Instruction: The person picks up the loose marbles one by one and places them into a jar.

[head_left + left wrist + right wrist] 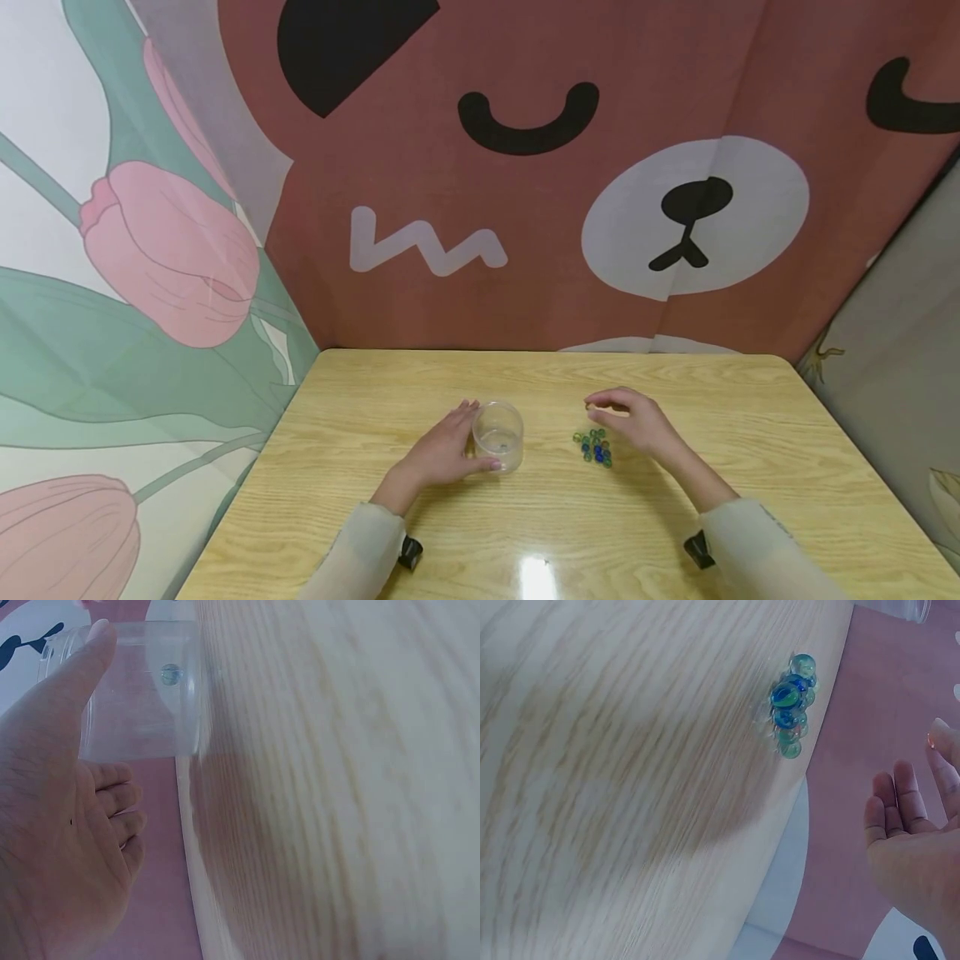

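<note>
Left hand: (446,450) spans the left side of the cup, thumb on the near wall and fingers toward the far side, steadying it.
Clear plastic cup: (498,440) stands upright, mouth up, on the wood-grain table (457,533).
Marble in the cup: (171,674) one, greenish, resting near the bottom.
Glass marble pile: (598,451) green, blue and amber marbles lie clustered on the table, apart from the cup.
Pinched marble: (930,740) an orange glint between right thumb and forefinger, above the table near the pile's far side.
Right hand: (641,422) pinches with thumb and forefinger, the other fingers loosely bent.
Step in hand: seemingly moving marbles singly into the cup, with one just picked up.
Next move: likely calls for carrying it left over the cup's mouth and letting go, the cup held steady.
Hard to make out: fingertips cover most of the pinched marble; the piled marbles overlap too much to count surely; the right wrist view crops the cup and the right hand.
</note>
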A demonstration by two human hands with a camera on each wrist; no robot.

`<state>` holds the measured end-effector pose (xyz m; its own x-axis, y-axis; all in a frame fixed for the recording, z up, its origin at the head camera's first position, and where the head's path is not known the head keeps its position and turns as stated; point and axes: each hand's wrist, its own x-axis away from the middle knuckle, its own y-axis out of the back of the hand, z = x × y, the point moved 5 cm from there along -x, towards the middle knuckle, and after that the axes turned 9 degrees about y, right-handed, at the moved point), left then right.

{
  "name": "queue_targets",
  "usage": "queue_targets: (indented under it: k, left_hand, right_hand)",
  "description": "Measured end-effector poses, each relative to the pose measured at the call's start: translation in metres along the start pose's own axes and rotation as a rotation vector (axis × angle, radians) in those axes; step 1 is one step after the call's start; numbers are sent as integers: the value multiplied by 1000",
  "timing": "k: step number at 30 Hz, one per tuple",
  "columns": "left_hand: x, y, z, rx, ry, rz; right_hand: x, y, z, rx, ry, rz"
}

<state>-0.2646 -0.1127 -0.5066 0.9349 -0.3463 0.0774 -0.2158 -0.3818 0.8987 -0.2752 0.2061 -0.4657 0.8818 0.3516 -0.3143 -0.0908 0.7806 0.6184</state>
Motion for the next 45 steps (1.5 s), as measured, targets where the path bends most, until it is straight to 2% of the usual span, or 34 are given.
queue_targets:
  k: [12,45]
  left_hand:
    - [0,1,-2,-7,3,1]
    - [0,2,-5,-8,13,0]
  right_hand:
    - [-4,-6,7,-34,-19,2]
    - [-22,-31,35,-90,58,14]
